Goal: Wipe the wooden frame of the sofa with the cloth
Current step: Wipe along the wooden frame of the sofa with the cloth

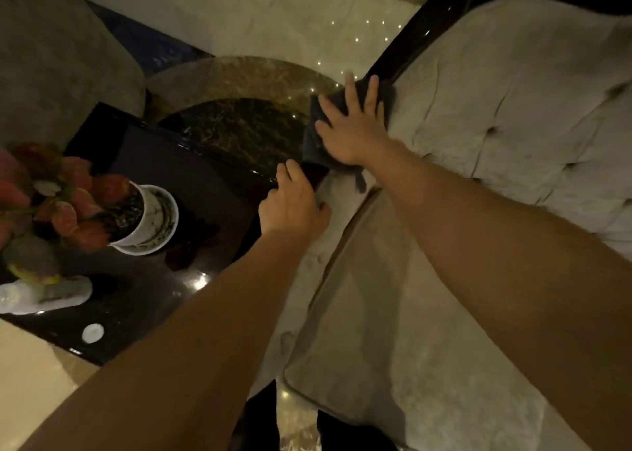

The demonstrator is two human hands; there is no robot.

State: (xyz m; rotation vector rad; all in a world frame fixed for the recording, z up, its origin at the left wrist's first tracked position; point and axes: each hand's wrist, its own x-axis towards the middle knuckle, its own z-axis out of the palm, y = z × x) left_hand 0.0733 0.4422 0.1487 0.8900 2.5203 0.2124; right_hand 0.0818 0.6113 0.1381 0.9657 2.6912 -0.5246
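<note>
Wiping under way: right hand (352, 132), fingers spread flat, presses dark cloth (316, 143) onto the sofa's wooden frame (403, 45) at the arm. Left hand (294, 204), loosely curled and empty, steadies the arm's end. Frame beyond appears unwiped.

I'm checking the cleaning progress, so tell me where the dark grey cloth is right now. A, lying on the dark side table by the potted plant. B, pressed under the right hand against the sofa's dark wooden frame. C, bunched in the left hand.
B: the right hand lies flat with fingers spread over the dark grey cloth on the sofa's dark wooden frame.
</note>
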